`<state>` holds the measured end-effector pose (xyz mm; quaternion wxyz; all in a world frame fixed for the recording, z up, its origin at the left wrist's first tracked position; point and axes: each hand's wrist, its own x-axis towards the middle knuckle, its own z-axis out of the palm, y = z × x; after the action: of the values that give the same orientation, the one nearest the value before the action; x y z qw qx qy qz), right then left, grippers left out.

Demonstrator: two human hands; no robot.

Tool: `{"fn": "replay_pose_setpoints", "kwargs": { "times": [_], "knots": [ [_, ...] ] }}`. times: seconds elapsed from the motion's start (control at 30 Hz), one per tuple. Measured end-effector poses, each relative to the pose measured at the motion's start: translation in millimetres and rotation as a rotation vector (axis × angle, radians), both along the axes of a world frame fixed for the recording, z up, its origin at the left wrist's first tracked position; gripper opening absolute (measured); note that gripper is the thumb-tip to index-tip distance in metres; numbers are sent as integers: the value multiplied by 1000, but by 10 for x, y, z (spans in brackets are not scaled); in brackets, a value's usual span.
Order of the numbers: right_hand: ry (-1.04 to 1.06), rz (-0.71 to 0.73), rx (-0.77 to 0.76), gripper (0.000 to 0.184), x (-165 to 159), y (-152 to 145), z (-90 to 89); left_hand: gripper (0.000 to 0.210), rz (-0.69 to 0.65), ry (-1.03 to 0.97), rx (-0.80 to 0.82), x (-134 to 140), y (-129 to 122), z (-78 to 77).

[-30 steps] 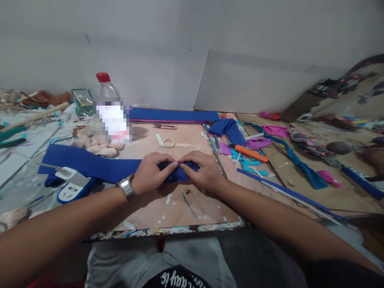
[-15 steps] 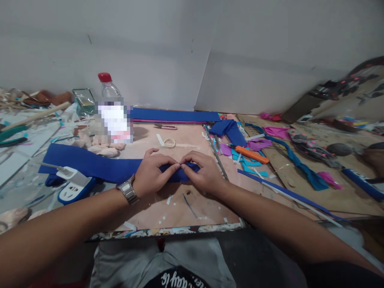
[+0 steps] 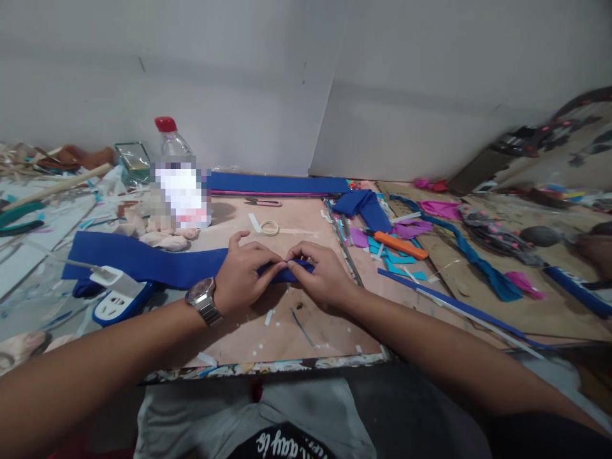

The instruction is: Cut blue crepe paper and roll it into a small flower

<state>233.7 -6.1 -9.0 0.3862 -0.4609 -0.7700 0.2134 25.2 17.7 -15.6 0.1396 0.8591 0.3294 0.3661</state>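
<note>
A long blue fabric strip (image 3: pixel 157 258) runs from the left of the board to my hands. My left hand (image 3: pixel 248 271), with a metal watch on its wrist, pinches the strip between thumb and index finger. Right beside it, my right hand (image 3: pixel 322 274) pinches the strip's right end, thumb tips almost meeting. The cloth between the hands looks folded and narrow; its underside is hidden by my fingers. Just beyond the hands lie a cream ring of tape (image 3: pixel 269 227) and small thread snips (image 3: pixel 262 202).
A blue-and-white power strip (image 3: pixel 122 303) with a plugged-in charger sits at left. Behind it stand a phone (image 3: pixel 182 191) and a red-capped bottle (image 3: pixel 167 131). An orange utility knife (image 3: pixel 399 245) lies among fabric scraps at right. Another blue strip (image 3: pixel 282 183) lies along the wall.
Both hands keep their pinch on the blue strip. The fabric between them now looks narrower, and the fingers of my right hand have shifted slightly.
</note>
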Motion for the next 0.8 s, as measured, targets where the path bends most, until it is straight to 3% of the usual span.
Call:
{"fn": "replay_pose_setpoints", "kwargs": {
  "times": [0.2, 0.53, 0.8],
  "knots": [
    [-62, 19, 77, 8, 18, 0, 17, 18, 1, -4, -28, -2, 7, -7],
    [-73, -25, 44, 9, 8, -19, 27, 18, -6, 32, 10, 5, 31, -30],
    [52, -2, -147, 14, -15, -14, 4, 18, -19, 48, 4, 6, 32, -34]
  ]
}}
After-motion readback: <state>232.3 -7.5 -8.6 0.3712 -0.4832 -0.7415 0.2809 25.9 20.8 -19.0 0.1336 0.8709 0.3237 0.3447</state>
